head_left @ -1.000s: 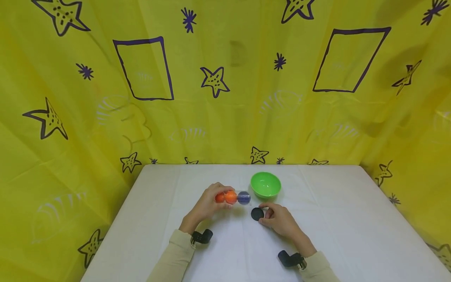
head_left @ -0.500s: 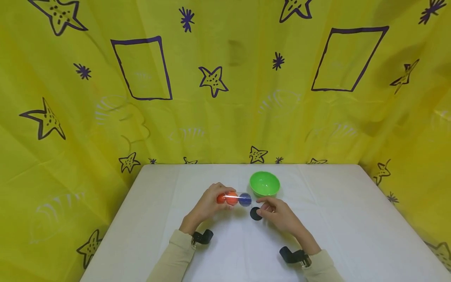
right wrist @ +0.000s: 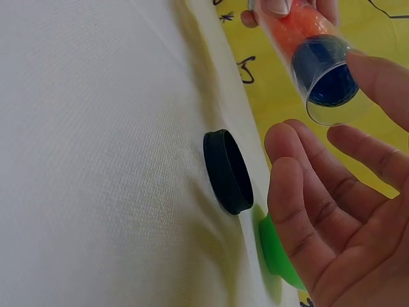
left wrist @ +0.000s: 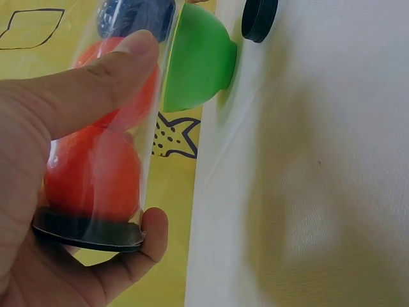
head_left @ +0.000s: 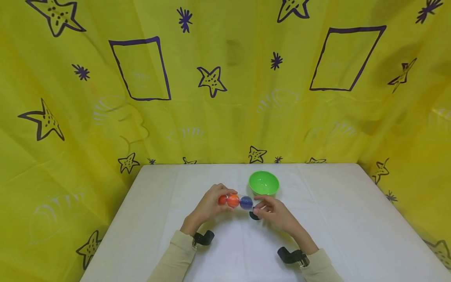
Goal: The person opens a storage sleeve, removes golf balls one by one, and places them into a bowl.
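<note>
Clear tube [head_left: 239, 202] of balls [head_left: 233, 201], left hand [head_left: 210, 204] gripping it, right hand [head_left: 276, 214] loosely spread at its rim [right wrist: 327, 123]

Yellow curtain [head_left: 243, 125], dark-outlined stars [head_left: 212, 80]; white, round-cornered table [head_left: 236, 250]

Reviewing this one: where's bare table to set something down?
Bare table lies right of the green bowl and right hand, left of the left hand, and between the sleeves. It is crowded mid-table, where the hands, clear tube, black cap and bowl cluster.
</note>
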`<state>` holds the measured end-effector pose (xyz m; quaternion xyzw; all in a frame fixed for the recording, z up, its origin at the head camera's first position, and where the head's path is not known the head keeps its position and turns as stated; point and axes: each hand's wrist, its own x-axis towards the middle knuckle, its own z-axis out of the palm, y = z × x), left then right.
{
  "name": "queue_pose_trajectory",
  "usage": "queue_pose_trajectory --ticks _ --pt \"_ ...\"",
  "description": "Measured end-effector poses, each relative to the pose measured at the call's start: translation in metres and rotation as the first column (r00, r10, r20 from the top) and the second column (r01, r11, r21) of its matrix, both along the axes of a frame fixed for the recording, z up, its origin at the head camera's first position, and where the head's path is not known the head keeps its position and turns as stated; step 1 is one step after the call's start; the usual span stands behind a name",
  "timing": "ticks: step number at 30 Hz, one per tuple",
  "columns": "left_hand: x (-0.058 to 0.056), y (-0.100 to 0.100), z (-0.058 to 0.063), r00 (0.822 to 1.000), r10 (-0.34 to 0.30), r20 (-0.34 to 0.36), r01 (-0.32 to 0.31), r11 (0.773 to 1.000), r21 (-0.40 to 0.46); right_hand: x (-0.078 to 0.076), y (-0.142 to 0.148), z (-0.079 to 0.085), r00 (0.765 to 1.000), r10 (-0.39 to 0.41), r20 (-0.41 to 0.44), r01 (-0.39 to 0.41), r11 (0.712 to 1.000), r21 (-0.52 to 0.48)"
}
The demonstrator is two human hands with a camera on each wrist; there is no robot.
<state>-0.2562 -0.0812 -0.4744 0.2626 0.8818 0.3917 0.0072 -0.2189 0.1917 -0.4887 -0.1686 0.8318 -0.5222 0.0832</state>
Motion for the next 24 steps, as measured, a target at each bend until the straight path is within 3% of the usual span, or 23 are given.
queue_pose_trajectory --ticks 7,24 --pt "0.0013 0.0014 0.0012 0.999 0.003 -0.036 -0.004 1.0 -0.03 0.0007 -0.0011 -0.0001 1.0 0.001 0.002 -0.001 1.0 -0.011" --pt "0.0032 0.0027 0.002 0.999 0.024 -0.047 -0.027 0.998 -0.056 0.0001 -0.0017 -0.0011 1.0 -0.005 0.029 0.006 0.999 -0.039"
